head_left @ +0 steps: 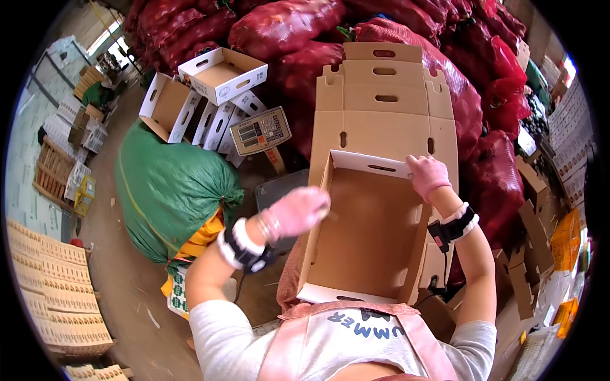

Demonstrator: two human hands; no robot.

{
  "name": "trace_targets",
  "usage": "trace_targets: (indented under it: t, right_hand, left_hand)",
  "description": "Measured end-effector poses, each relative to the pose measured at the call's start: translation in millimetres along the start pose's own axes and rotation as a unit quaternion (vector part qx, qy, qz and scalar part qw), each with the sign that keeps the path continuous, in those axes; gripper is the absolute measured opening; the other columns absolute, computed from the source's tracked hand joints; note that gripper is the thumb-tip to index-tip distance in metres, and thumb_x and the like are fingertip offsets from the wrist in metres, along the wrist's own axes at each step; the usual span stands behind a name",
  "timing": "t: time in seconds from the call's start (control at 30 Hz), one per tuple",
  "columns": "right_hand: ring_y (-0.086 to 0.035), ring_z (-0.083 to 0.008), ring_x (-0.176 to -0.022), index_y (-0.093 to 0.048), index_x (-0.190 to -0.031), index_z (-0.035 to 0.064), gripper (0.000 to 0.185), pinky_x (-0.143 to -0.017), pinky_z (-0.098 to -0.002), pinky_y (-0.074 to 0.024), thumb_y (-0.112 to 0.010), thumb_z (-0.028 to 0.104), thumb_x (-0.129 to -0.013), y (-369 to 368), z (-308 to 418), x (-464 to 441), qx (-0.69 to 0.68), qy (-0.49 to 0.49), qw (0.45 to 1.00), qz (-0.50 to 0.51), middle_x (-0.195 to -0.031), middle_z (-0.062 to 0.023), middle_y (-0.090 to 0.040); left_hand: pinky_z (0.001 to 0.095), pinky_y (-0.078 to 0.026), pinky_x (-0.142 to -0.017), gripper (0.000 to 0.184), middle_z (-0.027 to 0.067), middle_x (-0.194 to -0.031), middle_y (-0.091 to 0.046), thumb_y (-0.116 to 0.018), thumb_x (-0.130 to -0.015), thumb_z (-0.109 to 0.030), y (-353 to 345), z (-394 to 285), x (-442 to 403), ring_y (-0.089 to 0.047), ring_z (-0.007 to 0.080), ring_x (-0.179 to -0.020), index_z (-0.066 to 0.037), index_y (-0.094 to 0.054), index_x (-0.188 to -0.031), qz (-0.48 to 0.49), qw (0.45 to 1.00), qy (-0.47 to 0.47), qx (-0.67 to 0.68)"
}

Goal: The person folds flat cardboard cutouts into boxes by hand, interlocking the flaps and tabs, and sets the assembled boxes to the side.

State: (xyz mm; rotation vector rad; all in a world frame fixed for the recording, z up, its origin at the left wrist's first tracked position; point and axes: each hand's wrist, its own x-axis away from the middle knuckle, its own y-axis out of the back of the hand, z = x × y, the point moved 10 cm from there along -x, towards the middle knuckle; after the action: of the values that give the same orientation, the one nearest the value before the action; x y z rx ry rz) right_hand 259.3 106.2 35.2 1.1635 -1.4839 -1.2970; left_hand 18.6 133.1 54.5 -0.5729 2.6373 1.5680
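Note:
An open shallow cardboard box point(375, 232), brown inside with white end walls, stands in front of me on a stack of flat cardboard blanks point(381, 127). My right hand point(429, 176), in a pink glove, is closed on the far right corner of the box. My left hand point(295, 211), also gloved in pink, is in the air by the box's left wall. Motion smears its fingers, so I cannot make out whether it holds anything. Both wrists wear black-and-white bands.
Left of the box are a scale display point(260, 131), a grey scale platform point(279, 190) and a green sack point(171, 190). Formed boxes point(222, 75) are piled at the back left. Red mesh sacks point(286, 28) rise behind; cardboard pieces point(530, 254) lie at the right.

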Motion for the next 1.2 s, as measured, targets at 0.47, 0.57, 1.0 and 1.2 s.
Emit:
trace_targets:
  t: [0.47,0.57,1.0,1.2]
  right_hand:
    - [-0.058,-0.0294,-0.087,-0.057,-0.086,0.0062,0.014,-0.073,-0.0383,-0.0474,-0.062,0.009,-0.074,47.5,-60.1,40.8,-0.182,-0.055,0.965,-0.182,-0.087,-0.0116,-0.061]
    - [-0.057,-0.0201,-0.088,-0.056,-0.101,0.0025,0.017,-0.078,-0.0309,-0.0459,-0.058,0.005,-0.085,91.7,-71.6,53.8,-0.433,0.022,0.844,-0.315,-0.095,-0.0080,-0.058]
    - [-0.051,-0.0133,-0.098,-0.042,-0.126,0.0007,0.035,-0.087,-0.0271,-0.0411,-0.051,0.004,-0.092,90.7,-70.0,115.1,-0.561,0.032,0.763,-0.320,-0.111,-0.0078,-0.053]
    - [-0.050,-0.0140,-0.100,-0.041,-0.126,0.0018,0.036,-0.089,-0.0282,-0.0400,-0.051,0.004,-0.091,74.2,-76.7,121.2,-0.598,0.001,0.739,-0.311,-0.109,-0.0084,-0.054]
  left_hand:
    - [0.0373,-0.044,-0.091,0.052,0.0214,-0.105,-0.061,-0.051,-0.089,-0.043,-135.6,21.4,144.7,-0.059,0.0313,-0.098,-0.005,-0.050,-0.124,0.132,0.885,0.346,0.281]
    - [0.0366,-0.044,-0.091,0.042,0.0187,-0.107,-0.061,-0.049,-0.092,-0.029,-146.4,55.3,151.0,-0.059,0.0290,-0.099,-0.004,-0.049,-0.126,0.039,0.856,0.399,0.327]
    - [0.0373,-0.055,-0.066,0.035,0.0139,-0.096,-0.057,-0.048,-0.094,-0.034,146.8,219.0,73.7,-0.061,0.0231,-0.081,-0.006,-0.045,-0.114,-0.445,0.588,0.179,0.652]
    - [0.0553,-0.035,-0.103,0.077,0.0256,-0.127,-0.045,-0.041,-0.092,-0.052,192.7,202.2,55.8,-0.052,0.0392,-0.114,-0.009,-0.003,-0.144,-0.577,0.463,-0.036,0.672]
